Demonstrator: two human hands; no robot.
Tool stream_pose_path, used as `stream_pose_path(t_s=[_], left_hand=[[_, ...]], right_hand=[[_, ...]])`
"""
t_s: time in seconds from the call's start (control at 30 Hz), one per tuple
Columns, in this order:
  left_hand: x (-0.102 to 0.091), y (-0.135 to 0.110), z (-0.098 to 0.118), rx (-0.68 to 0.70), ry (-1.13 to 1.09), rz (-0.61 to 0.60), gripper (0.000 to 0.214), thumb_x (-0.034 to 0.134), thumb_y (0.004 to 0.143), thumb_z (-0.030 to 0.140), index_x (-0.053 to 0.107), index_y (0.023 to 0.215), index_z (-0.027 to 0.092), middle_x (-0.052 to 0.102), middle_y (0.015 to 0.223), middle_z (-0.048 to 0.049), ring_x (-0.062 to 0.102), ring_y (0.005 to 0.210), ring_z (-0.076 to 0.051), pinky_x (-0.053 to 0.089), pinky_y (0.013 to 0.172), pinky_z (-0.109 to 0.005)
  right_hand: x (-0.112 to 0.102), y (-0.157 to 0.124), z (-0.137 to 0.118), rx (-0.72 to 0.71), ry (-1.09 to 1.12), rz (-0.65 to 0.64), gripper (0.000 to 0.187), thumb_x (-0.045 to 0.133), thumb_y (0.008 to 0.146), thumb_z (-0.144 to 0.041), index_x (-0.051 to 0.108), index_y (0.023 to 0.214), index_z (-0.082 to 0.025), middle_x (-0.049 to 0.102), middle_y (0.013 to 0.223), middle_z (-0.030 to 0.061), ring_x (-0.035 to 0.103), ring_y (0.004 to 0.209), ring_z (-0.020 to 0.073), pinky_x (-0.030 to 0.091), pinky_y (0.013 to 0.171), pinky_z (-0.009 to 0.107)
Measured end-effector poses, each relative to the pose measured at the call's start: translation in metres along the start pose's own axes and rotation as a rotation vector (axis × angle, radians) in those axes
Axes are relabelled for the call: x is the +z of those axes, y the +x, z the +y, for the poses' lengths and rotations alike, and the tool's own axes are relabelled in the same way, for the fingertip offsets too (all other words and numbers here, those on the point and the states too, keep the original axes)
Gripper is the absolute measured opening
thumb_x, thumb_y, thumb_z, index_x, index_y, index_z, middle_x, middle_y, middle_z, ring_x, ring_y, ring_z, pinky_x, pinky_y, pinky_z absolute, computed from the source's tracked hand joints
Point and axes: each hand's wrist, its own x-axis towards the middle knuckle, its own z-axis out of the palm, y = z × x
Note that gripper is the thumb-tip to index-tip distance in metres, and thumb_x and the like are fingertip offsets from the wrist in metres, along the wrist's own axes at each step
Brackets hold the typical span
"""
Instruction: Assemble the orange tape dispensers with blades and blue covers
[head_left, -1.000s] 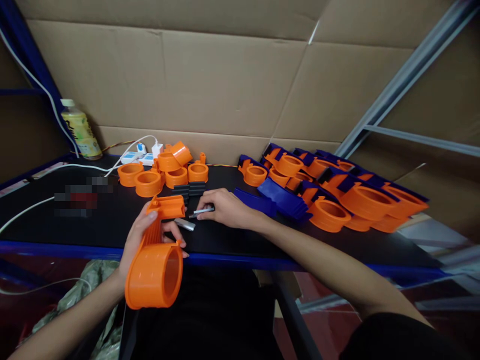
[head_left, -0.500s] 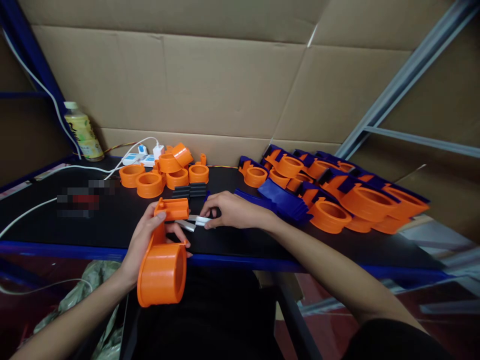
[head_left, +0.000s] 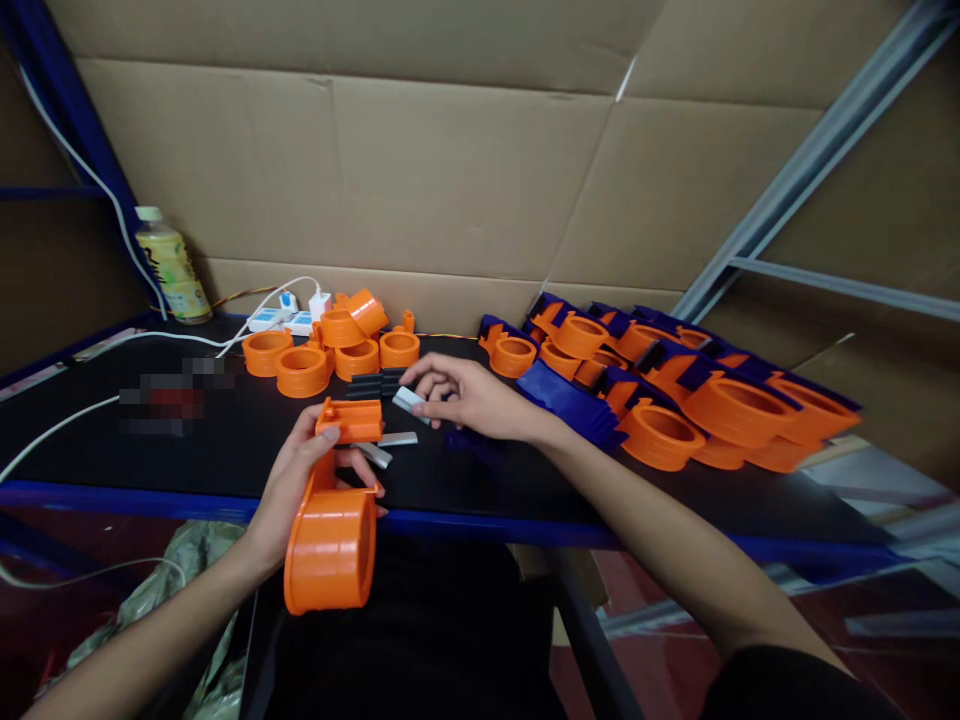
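Note:
My left hand grips a large orange plastic part, a wide ring with a flat arm reaching up to a boxy end, held over the table's front edge. My right hand is raised a little above the black table and pinches a small grey metal piece between thumb and fingers. Two more grey metal strips lie on the table just under the orange part's boxy end. Small black ribbed blocks sit just behind them.
Loose orange rings are grouped at the back centre-left. A heap of orange and blue parts fills the right side. A power strip with white cables and a bottle stand at the back left. Cardboard walls close the back.
My right hand picked one metal piece off the table and lifted it back and up. The left hand shifted the orange part slightly right and turned its ring more edge-on.

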Motion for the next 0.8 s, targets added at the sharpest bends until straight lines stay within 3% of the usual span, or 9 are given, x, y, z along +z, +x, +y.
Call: stream_pose_path(t_s=[0.1, 0.17, 0.4, 0.57, 0.8], left_hand=[[0.001, 0.001, 0.000, -0.015, 0.000, 0.008, 0.033, 0.059, 0.094, 0.037, 0.044, 0.121, 0.025, 0.074, 0.071, -0.0047, 0.075, 0.062, -0.029, 0.064, 0.057, -0.050], [0.003, 0.001, 0.001, -0.020, -0.010, 0.011, 0.034, 0.061, 0.093, 0.036, 0.045, 0.120, 0.025, 0.073, 0.069, -0.0036, 0.074, 0.061, -0.029, 0.064, 0.057, -0.049], [0.011, -0.002, 0.004, -0.035, 0.048, 0.026, 0.035, 0.060, 0.093, 0.037, 0.045, 0.122, 0.024, 0.073, 0.067, -0.0043, 0.074, 0.060, -0.027, 0.064, 0.057, -0.046], [0.011, -0.001, 0.005, -0.038, 0.060, 0.041, 0.033, 0.060, 0.094, 0.036, 0.044, 0.120, 0.023, 0.074, 0.067, -0.0044, 0.074, 0.061, -0.026, 0.064, 0.059, -0.047], [0.012, -0.002, 0.005, -0.033, 0.055, 0.040, 0.033, 0.059, 0.094, 0.038, 0.044, 0.120, 0.024, 0.074, 0.068, -0.0046, 0.073, 0.061, -0.027, 0.064, 0.058, -0.049]], right_hand=[[0.000, -0.001, -0.006, 0.000, 0.207, -0.011, 0.037, 0.073, 0.086, -0.031, 0.053, 0.115, -0.019, 0.061, 0.082, -0.0037, 0.060, 0.058, 0.0065, 0.037, 0.041, 0.014], [0.003, -0.001, -0.010, -0.016, 0.240, -0.010, 0.033, 0.072, 0.086, -0.031, 0.055, 0.112, -0.018, 0.060, 0.084, -0.0031, 0.059, 0.058, 0.0055, 0.037, 0.040, 0.012], [0.020, -0.001, -0.015, -0.021, 0.055, -0.010, 0.029, 0.064, 0.094, -0.033, 0.067, 0.119, -0.018, 0.062, 0.077, -0.0019, 0.046, 0.052, 0.0052, 0.037, 0.044, 0.016], [0.028, -0.004, -0.014, -0.159, -0.178, 0.114, 0.029, 0.062, 0.096, -0.032, 0.073, 0.120, -0.021, 0.068, 0.104, 0.0062, 0.060, 0.074, 0.0105, 0.047, 0.062, 0.021], [0.019, -0.010, -0.009, -0.394, -0.379, 0.004, 0.036, 0.061, 0.097, -0.028, 0.066, 0.132, -0.022, 0.067, 0.117, 0.0108, 0.063, 0.102, 0.0184, 0.054, 0.085, 0.033]])
